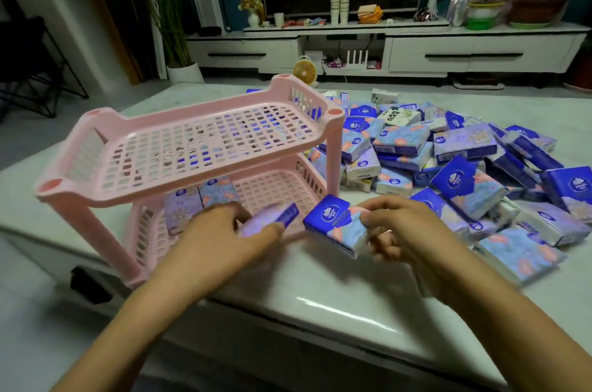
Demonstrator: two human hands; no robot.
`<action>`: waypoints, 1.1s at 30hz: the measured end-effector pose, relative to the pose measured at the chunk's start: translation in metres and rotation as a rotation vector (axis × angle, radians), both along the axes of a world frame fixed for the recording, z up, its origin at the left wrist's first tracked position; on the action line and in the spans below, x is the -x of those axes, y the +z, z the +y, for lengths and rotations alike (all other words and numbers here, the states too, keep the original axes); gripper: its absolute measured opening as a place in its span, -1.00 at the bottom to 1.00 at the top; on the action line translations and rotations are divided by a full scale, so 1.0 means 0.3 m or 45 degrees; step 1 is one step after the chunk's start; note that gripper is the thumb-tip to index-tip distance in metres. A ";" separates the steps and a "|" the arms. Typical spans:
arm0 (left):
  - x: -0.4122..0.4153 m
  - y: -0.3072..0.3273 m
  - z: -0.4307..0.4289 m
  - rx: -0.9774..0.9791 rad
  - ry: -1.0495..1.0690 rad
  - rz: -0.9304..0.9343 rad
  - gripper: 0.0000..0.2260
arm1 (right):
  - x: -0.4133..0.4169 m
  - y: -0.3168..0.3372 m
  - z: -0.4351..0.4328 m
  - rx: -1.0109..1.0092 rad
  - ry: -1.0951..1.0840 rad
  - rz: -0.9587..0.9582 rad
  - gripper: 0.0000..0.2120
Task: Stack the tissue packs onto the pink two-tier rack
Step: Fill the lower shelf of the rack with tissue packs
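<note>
Left hand [221, 231] pinched a blurred tissue pack [272, 218] between thumb and curled fingers, at the open front of the lower tier of the pink rack [144, 190]; forearm angled in over the near edge of the table [320, 289]. Right hand [403, 228] gripped a blue pack [333, 225] by its end, just right of the rack's front leg. Two packs [182, 209] lay flat on the lower tier. Loose pile [448, 148] spread toward the right edge.

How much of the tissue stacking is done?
Barely started. At least two packs lie on the pink rack's bottom tier; the top tier is bare. The left hand holds a pack at the bottom tier's edge, the right hand holds another pack. A big pile waits on the table.
</note>
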State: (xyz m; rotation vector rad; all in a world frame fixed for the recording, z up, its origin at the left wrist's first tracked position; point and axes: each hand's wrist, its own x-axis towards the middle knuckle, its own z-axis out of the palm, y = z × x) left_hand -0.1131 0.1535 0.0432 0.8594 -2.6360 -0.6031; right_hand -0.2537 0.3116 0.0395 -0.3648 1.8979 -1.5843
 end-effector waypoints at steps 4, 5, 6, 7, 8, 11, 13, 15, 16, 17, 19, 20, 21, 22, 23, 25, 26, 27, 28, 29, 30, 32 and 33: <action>0.060 -0.069 -0.063 0.222 0.361 0.167 -0.40 | -0.087 -0.047 -0.112 0.232 -0.052 -0.086 -0.90; 0.083 -0.084 -0.068 0.277 0.421 0.139 -0.38 | -0.105 -0.061 -0.137 0.265 -0.061 -0.065 -0.92; 0.102 -0.091 -0.066 0.321 0.495 0.112 -0.36 | -0.120 -0.076 -0.162 0.273 -0.080 -0.009 -0.92; 0.125 -0.107 -0.077 0.345 0.553 0.099 -0.38 | -0.129 -0.091 -0.186 0.271 -0.110 0.060 -0.91; 0.146 -0.116 -0.090 0.394 0.592 0.113 -0.42 | -0.135 -0.104 -0.206 0.275 -0.143 0.124 -0.90; 0.204 -0.121 -0.127 0.527 0.604 0.102 -0.55 | -0.125 -0.126 -0.257 0.260 -0.233 0.356 -0.91; 0.234 -0.106 -0.134 0.508 0.606 0.171 -0.58 | -0.112 -0.131 -0.284 0.194 -0.279 0.552 -0.90; 0.267 -0.095 -0.129 0.411 0.636 0.232 -0.55 | -0.102 -0.132 -0.312 0.189 -0.317 0.670 -0.86; 0.285 -0.103 -0.134 0.386 0.677 0.188 -0.50 | -0.100 -0.131 -0.329 0.205 -0.320 0.694 -0.85; 0.302 -0.121 -0.147 0.388 0.691 0.146 -0.43 | -0.097 -0.133 -0.346 0.213 -0.313 0.692 -0.83; 0.314 -0.142 -0.154 0.368 0.695 0.105 -0.31 | -0.088 -0.144 -0.377 0.183 -0.262 0.707 -0.82; 0.322 -0.154 -0.159 0.339 0.690 0.089 -0.31 | -0.082 -0.152 -0.388 0.132 -0.218 0.749 -0.81; 0.327 -0.155 -0.159 0.295 0.683 0.049 -0.33 | -0.075 -0.160 -0.398 0.058 -0.168 0.793 -0.81; 0.325 -0.152 -0.155 0.255 0.668 -0.004 -0.37 | -0.071 -0.162 -0.402 -0.015 -0.120 0.834 -0.82; 0.321 -0.150 -0.152 0.252 0.648 -0.032 -0.42 | -0.066 -0.164 -0.406 -0.074 -0.074 0.867 -0.82; 0.303 -0.144 -0.153 0.321 0.530 -0.047 -0.57 | -0.054 -0.154 -0.403 -0.149 0.000 0.947 -0.76; 0.289 -0.142 -0.158 0.361 0.429 -0.040 -0.62 | -0.052 -0.149 -0.399 -0.182 0.039 1.002 -0.69; 0.274 -0.145 -0.164 0.384 0.324 -0.047 -0.64 | -0.049 -0.144 -0.395 -0.221 0.085 1.055 -0.62; 0.259 -0.151 -0.173 0.375 0.239 -0.073 -0.63 | -0.050 -0.144 -0.391 -0.286 0.136 1.129 -0.58; 0.245 -0.157 -0.180 0.340 0.180 -0.131 -0.62 | -0.056 -0.148 -0.389 -0.344 0.172 1.208 -0.57; 0.231 -0.163 -0.186 0.293 0.148 -0.220 -0.58 | -0.063 -0.157 -0.389 -0.374 0.172 1.308 -0.58; 0.204 -0.177 -0.197 0.204 0.122 -0.401 -0.52 | -0.071 -0.184 -0.403 -0.397 0.142 1.436 -0.61; 0.194 -0.180 -0.203 0.183 0.114 -0.451 -0.50 | -0.069 -0.197 -0.411 -0.417 0.125 1.490 -0.62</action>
